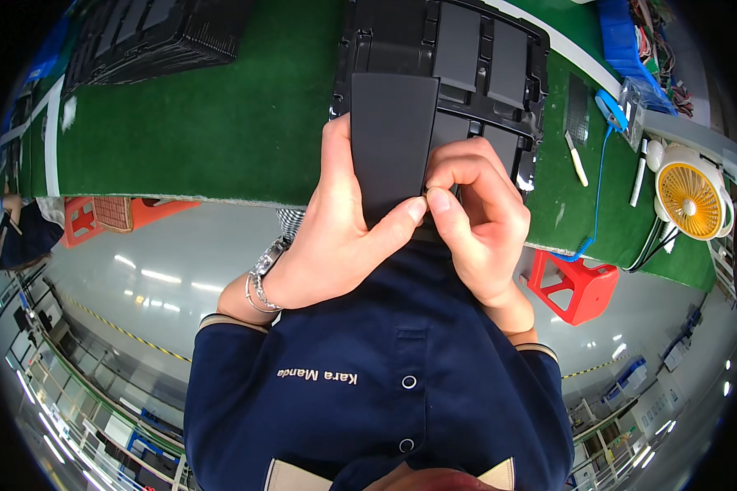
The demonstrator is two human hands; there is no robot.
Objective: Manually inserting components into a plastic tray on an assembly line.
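A flat, dark grey rectangular panel (391,143) is held up over the near left part of a black moulded tray (385,45). My left hand (332,217) is closed on the panel, fingers along its left edge and thumb across its near end. At the panel's near right corner my right hand (479,204) is closed in a pinch, thumb and index fingertips together beside the left thumb tip. Whatever lies in that pinch is too small to make out. Similar dark grey panels (508,69) sit in the tray's compartments; the hands and held panel hide part of the tray.
The bench has a green mat (188,131). Stacked black trays (155,41) stand far left. To the right lie a white-handled tool (578,164), a blue coiled cord (602,188), a marker (639,176) and a yellow-and-white fan (688,200). A blue bin (639,57) holds wires.
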